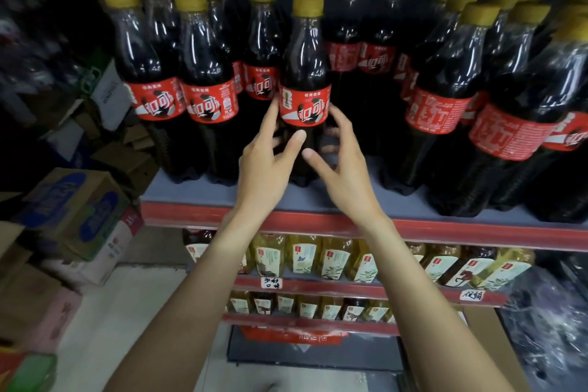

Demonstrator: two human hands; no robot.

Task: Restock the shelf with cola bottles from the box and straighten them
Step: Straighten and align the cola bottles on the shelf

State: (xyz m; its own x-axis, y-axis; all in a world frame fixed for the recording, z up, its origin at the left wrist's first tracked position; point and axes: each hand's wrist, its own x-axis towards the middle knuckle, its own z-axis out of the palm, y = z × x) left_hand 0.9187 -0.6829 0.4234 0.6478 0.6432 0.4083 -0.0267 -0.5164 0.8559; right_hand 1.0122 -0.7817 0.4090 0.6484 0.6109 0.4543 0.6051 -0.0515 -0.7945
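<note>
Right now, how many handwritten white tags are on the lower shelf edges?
2: one tag right of the left arm, the other tag right of the right arm. The arms may hide more.

Yellow tea bottles (305,259) stand on lower shelves (318,288); blue-printed carton (73,210) at left.

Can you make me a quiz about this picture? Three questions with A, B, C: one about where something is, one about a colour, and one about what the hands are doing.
1. Where is the cola bottle that the hands are on?
A. in a box
B. on the shelf
C. on the floor

2. What colour is its cap?
A. yellow
B. blue
C. green

3. What are the left hand and right hand doing?
A. hanging free
B. only one touches the bottle
C. both curl round the bottle

Answers: 1 B, its base stands on the grey shelf board. 2 A, the cap is yellow. 3 C, both hands wrap its lower half.
</note>
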